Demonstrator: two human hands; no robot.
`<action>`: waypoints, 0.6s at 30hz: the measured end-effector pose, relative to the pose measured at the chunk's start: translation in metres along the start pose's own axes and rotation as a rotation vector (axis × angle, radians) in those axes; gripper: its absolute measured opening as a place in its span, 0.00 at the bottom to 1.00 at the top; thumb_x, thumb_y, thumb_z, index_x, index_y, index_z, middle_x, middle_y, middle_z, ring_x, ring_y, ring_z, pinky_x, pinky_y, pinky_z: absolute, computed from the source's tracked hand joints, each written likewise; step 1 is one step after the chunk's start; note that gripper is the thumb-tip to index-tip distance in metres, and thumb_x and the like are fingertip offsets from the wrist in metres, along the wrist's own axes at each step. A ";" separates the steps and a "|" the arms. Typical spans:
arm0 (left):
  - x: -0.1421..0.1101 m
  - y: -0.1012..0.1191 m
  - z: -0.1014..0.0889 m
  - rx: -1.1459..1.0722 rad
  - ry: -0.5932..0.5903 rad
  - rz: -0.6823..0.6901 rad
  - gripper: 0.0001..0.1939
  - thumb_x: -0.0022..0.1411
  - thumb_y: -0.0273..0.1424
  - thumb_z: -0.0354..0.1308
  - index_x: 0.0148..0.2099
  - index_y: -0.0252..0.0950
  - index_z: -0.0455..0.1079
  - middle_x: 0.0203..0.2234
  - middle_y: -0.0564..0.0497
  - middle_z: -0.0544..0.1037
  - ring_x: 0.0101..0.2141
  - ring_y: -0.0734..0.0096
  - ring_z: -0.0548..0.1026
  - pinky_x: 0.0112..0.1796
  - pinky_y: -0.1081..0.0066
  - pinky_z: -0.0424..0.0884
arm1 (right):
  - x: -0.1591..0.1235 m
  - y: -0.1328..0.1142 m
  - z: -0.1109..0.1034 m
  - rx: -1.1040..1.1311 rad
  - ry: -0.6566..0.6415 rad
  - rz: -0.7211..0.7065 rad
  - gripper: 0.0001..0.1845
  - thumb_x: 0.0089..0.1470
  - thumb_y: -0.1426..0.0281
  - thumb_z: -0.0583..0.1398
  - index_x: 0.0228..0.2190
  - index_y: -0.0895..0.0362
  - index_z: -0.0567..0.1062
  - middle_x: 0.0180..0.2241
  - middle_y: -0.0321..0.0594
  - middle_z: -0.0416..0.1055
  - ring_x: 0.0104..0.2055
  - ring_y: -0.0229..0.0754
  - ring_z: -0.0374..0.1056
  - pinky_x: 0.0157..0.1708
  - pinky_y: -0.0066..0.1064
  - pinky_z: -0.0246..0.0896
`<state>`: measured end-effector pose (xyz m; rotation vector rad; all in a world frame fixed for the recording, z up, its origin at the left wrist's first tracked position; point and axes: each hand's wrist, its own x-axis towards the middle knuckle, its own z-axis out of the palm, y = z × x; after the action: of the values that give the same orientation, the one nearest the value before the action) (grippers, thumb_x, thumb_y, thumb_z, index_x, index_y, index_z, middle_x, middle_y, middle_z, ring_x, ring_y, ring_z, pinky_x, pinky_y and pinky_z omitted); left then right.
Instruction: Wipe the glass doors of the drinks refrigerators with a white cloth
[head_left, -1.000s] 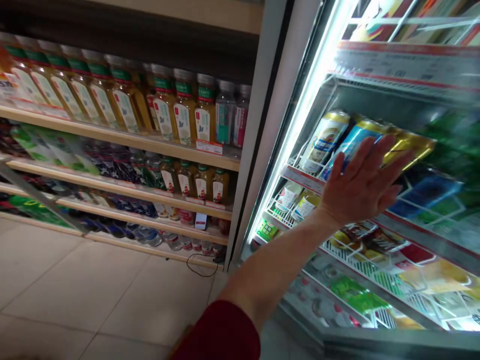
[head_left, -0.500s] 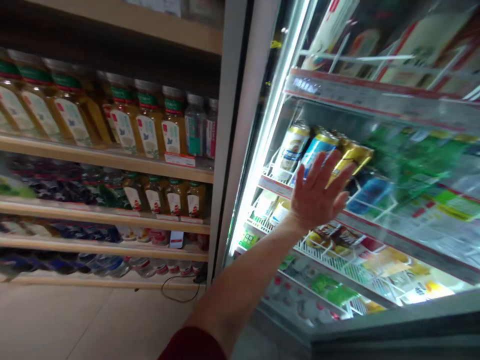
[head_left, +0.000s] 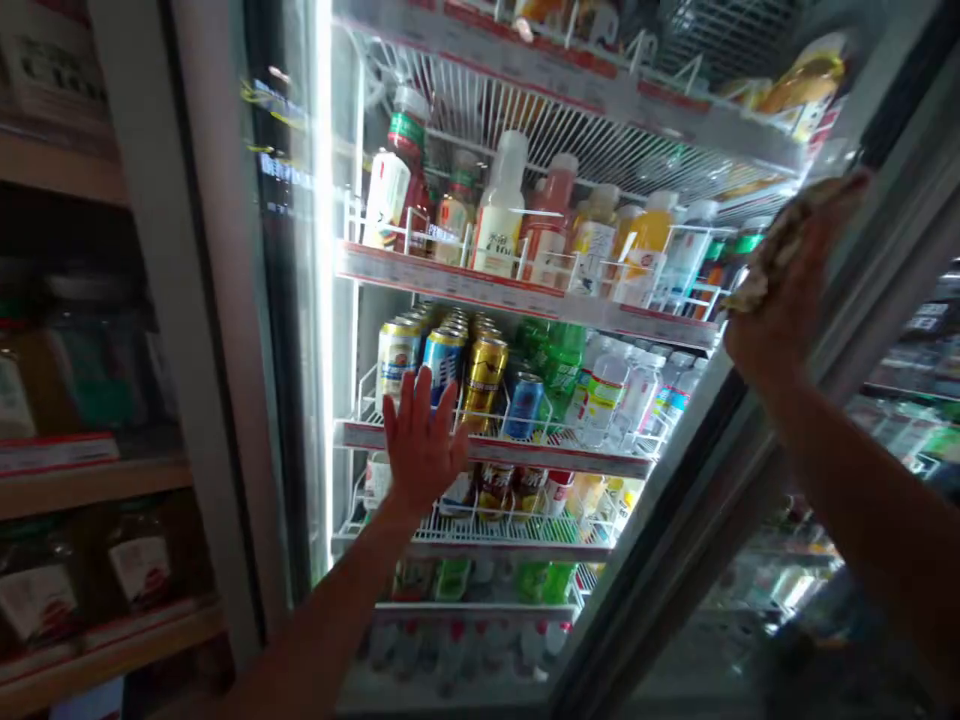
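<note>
My left hand [head_left: 424, 440] is spread flat with fingers apart in front of the lit drinks fridge, nearest the row of cans; whether it touches glass, I cannot tell. Behind its fingers stand a blue-and-white can [head_left: 442, 355], a gold can [head_left: 486, 370] and a white can with a gold top [head_left: 397, 352]. At the upper right, my right hand [head_left: 787, 310] is closed around a crumpled, patterned cloth [head_left: 784, 235], by the grey door frame [head_left: 697, 440]. Part of the fingers is covered by the cloth and blurred.
Juice bottles [head_left: 499, 210] line the fridge shelf above the cans, and clear bottles [head_left: 607, 390] stand right of them. A wooden shelf [head_left: 97, 485] with more bottles is at the left, beyond the upright frame [head_left: 172, 300]. Further shelves of drinks show at the far right.
The view has swung right and up, so the fridge now fills the middle. My right hand with the cloth has come into view. My left hand stays spread before the cans.
</note>
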<state>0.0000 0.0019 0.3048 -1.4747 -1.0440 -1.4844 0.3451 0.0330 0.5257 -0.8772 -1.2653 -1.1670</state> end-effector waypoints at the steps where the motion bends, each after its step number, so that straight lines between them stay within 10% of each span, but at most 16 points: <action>1: 0.000 0.000 0.000 0.002 -0.003 -0.001 0.34 0.59 0.33 0.52 0.66 0.39 0.45 0.65 0.48 0.39 0.64 0.57 0.42 0.62 0.55 0.37 | -0.017 -0.002 -0.002 0.015 -0.045 -0.067 0.30 0.57 0.61 0.47 0.58 0.62 0.59 0.60 0.53 0.54 0.63 0.56 0.48 0.58 0.49 0.46; 6: 0.000 0.000 0.001 0.008 -0.013 0.003 0.35 0.60 0.33 0.52 0.66 0.41 0.43 0.65 0.50 0.39 0.64 0.57 0.42 0.61 0.53 0.38 | -0.186 -0.040 -0.046 0.098 -0.265 -0.363 0.28 0.55 0.73 0.52 0.57 0.52 0.59 0.61 0.47 0.52 0.64 0.52 0.47 0.57 0.52 0.51; 8: 0.000 0.001 0.000 -0.002 -0.025 -0.005 0.35 0.60 0.33 0.52 0.66 0.41 0.42 0.65 0.50 0.39 0.64 0.57 0.42 0.61 0.53 0.38 | -0.213 -0.046 -0.056 0.097 -0.314 -0.429 0.29 0.53 0.74 0.55 0.57 0.49 0.59 0.62 0.46 0.51 0.64 0.52 0.46 0.58 0.53 0.51; 15: -0.001 0.001 0.000 0.037 -0.033 -0.004 0.34 0.60 0.33 0.51 0.66 0.40 0.42 0.65 0.51 0.39 0.64 0.56 0.42 0.61 0.53 0.39 | -0.047 -0.026 -0.010 0.007 -0.139 -0.150 0.27 0.58 0.68 0.49 0.59 0.54 0.56 0.65 0.46 0.41 0.66 0.56 0.37 0.59 0.58 0.42; 18: 0.000 0.000 0.000 0.044 -0.047 0.003 0.35 0.60 0.33 0.51 0.66 0.41 0.41 0.65 0.51 0.38 0.64 0.56 0.41 0.61 0.53 0.39 | -0.055 -0.052 -0.006 0.104 -0.244 -0.259 0.27 0.58 0.68 0.48 0.60 0.53 0.54 0.65 0.43 0.41 0.67 0.53 0.35 0.60 0.54 0.43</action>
<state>0.0003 0.0013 0.3044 -1.4865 -1.0952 -1.4214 0.3004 0.0245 0.4655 -0.8133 -1.6632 -1.2085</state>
